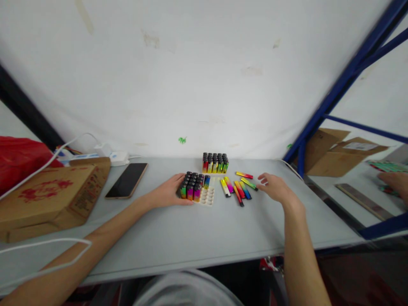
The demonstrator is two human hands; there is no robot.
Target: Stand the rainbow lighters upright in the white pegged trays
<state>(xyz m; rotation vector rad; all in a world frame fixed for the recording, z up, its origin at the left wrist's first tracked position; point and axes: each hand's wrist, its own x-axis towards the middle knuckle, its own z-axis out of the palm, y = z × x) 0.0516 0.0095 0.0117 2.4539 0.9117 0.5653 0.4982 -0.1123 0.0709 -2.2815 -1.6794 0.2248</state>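
My left hand (168,191) is wrapped around the left side of a white tray (208,196) with round holes. Black-topped, rainbow-coloured lighters (191,187) stand upright in its left part, and bare holes show at its right. My right hand (273,187) hovers at the right of several loose lighters, fingers apart and holding nothing. Nearest to its fingertips lies a green-yellow lighter (248,183); whether they touch I cannot tell. A red lighter (244,175) lies just behind it. Multicoloured lighters (239,190) are scattered between the tray and my right hand.
A second block of upright lighters (215,162) stands by the wall. On the left are a phone (127,180), a cardboard box (51,195), a power strip (117,158) and a white cable (47,242). A blue frame (301,157) borders the right; beyond it, another person's hand (397,182).
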